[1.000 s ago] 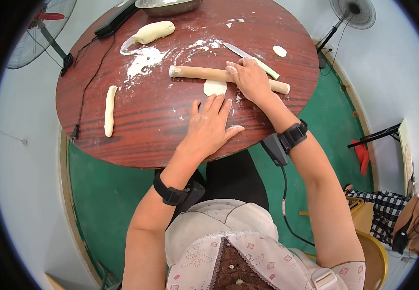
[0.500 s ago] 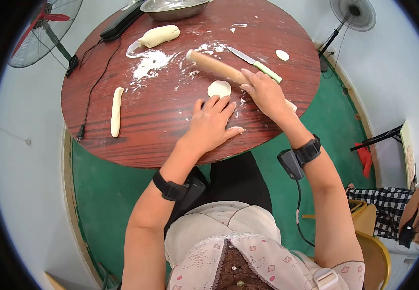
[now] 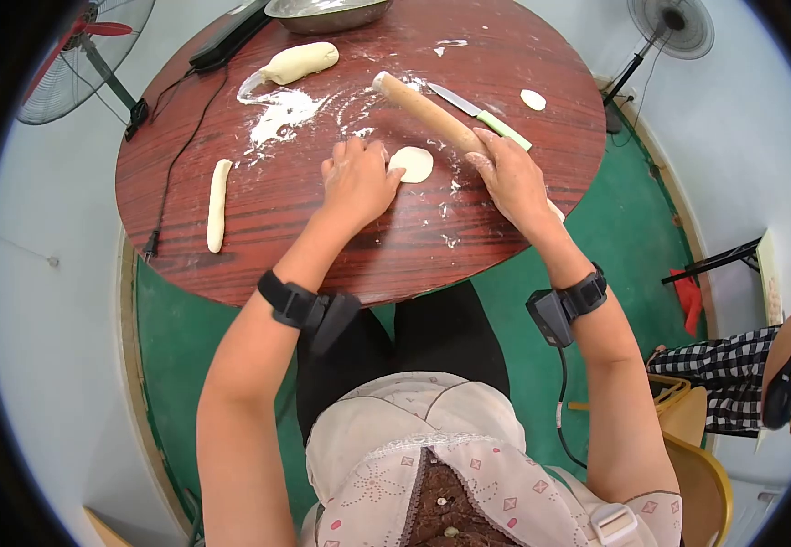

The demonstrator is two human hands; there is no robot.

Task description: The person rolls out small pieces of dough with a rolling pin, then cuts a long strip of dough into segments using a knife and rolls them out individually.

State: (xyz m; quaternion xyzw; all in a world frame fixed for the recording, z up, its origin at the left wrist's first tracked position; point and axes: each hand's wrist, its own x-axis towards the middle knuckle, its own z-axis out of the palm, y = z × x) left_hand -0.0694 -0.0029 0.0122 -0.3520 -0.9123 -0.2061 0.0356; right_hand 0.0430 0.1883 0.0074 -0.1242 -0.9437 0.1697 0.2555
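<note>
A small flat round of dough [image 3: 412, 165] lies on the red-brown wooden table. My left hand [image 3: 356, 185] is to its left on the floury tabletop, fingers apart, the thumb tip at the edge of the round. My right hand [image 3: 510, 182] is wrapped round a wooden rolling pin [image 3: 424, 111], which slants up and left beyond the dough, its near end partly covered by the hand. Just past the pin is a knife with a green handle [image 3: 505, 130].
A dough strip [image 3: 218, 206] lies at left on the table [image 3: 304, 264]. Farther back are a larger dough piece [image 3: 302, 63], scattered flour [image 3: 284, 118], a metal bowl [image 3: 331, 15] and a power cable [image 3: 186, 150]. Another thin dough round [image 3: 533, 99] is at right. A person in checked trousers [image 3: 737, 369] is at far right.
My left hand has shifted left and away from me, uncovering the near edge of the dough round. My right hand has carried the rolling pin slightly right.
</note>
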